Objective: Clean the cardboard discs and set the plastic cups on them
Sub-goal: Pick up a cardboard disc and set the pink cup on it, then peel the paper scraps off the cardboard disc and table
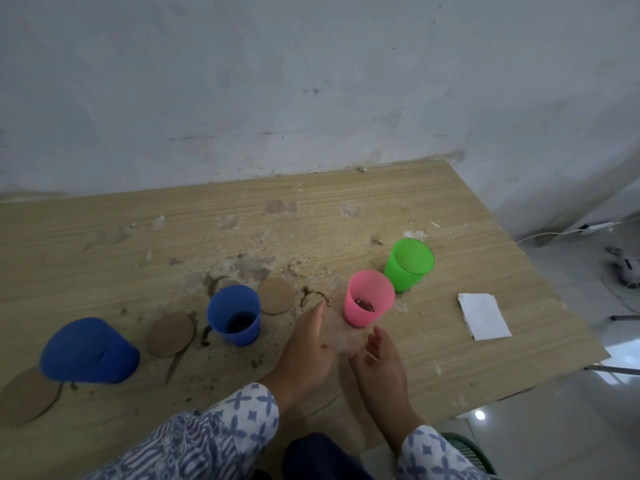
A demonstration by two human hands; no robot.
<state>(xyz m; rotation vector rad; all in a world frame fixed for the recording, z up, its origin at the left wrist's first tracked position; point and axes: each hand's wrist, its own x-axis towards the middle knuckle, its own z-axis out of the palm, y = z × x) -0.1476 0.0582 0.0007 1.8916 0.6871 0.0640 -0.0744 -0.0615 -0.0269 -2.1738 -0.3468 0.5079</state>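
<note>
**Both hands low over the table beside the pink cup**

The left hand (304, 348) lies over the stained wooden table (104, 230) with its fingers straight and pointing away from the person. The right hand (381, 362) is just beside it, fingers loosely bent. A pale blurred patch sits between the two, and whether the right hand pinches anything cannot be told. Both wrists come out of blue-and-white patterned sleeves (242, 417).

The pink cup (369, 299) stands upright just beyond the fingertips, on bare table, with a little dark liquid at its bottom. The green cup (410, 265) stands upright right behind it, to the right. A blue cup (235, 315) stands upright left of the hands, holding dark liquid. A larger blue cup (90, 351) sits at the far left; it is blurred, its mouth hidden, and it overlaps the edge of one cardboard disc (27, 396).

A second disc (169, 336) lies flat between the two blue cups. A third disc (276, 296) lies just right of the upright blue cup — neither has a cup on it. Brown smears and crumbs surround them.

A folded white paper (483, 317) lies well apart, near the table's right edge.
</note>
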